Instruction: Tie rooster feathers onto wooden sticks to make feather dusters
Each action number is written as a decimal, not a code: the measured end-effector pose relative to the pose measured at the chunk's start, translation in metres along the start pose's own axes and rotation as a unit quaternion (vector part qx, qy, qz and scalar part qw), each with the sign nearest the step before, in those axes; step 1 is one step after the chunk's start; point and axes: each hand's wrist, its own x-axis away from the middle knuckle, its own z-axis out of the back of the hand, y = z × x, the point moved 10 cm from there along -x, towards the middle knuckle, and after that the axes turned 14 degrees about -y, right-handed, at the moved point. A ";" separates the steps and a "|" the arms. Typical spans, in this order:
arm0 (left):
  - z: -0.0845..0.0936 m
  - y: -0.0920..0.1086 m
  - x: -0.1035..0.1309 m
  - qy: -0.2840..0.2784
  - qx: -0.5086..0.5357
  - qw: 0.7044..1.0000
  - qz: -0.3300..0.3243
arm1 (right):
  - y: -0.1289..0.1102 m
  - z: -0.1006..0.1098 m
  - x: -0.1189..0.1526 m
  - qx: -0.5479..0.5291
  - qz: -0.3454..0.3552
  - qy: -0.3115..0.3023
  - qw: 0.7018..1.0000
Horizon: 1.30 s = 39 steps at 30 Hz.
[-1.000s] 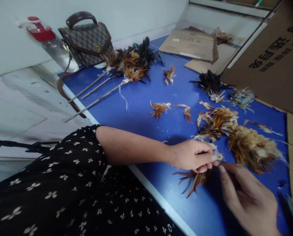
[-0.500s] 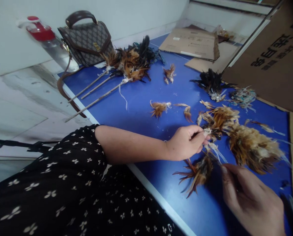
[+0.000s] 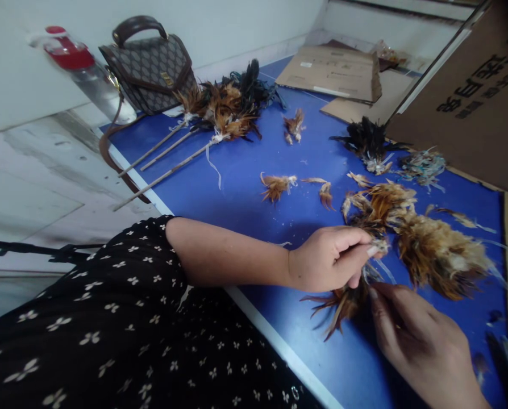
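My left hand (image 3: 333, 258) is closed in a pinch on the whitish quill ends of a feather bundle (image 3: 381, 244), whose dark and brown plumes partly hide behind the fingers. Thumb and forefinger of my right hand (image 3: 424, 335) are pressed together just below, on a thin pale plastic strip running up towards the left hand; its held end is hidden. Under both hands lies a loose brown feather bunch (image 3: 339, 309). Beside them sits a large tan and brown feather pile (image 3: 444, 253), with an orange-brown clump (image 3: 388, 204) behind it.
Feather dusters on sticks (image 3: 224, 111) lie at the back left of the blue table (image 3: 237, 176), near a handbag (image 3: 152, 74) and a red-capped bottle (image 3: 79, 65). Black feathers (image 3: 367, 142), a tangle of strips (image 3: 422, 166) and a cardboard box (image 3: 458, 108) stand right.
My left hand has shifted a little right with the feather bundle, its whitish ends now pointing right. My right hand has moved left, closer to the left hand.
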 end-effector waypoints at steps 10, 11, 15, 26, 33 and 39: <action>-0.010 0.003 -0.001 -0.063 -0.056 0.996 0.017 | -0.001 0.003 -0.002 0.029 -0.001 -0.004 1.000; -0.014 -0.004 0.000 -0.082 -0.041 0.995 0.051 | -0.001 0.007 -0.002 0.026 -0.005 0.010 1.000; -0.025 -0.028 0.006 -0.111 0.041 0.981 0.157 | -0.006 0.012 -0.004 0.013 -0.005 0.032 0.999; -0.029 -0.046 0.003 -0.178 -0.024 0.959 0.220 | 0.000 0.028 0.004 -0.070 -0.009 0.033 0.997; -0.068 -0.041 0.015 -0.306 0.142 0.917 0.212 | 0.012 0.019 -0.001 -0.172 -0.070 0.007 0.983; -0.047 -0.045 0.009 -0.159 0.194 0.940 0.232 | 0.015 0.014 0.001 -0.124 -0.059 0.022 0.990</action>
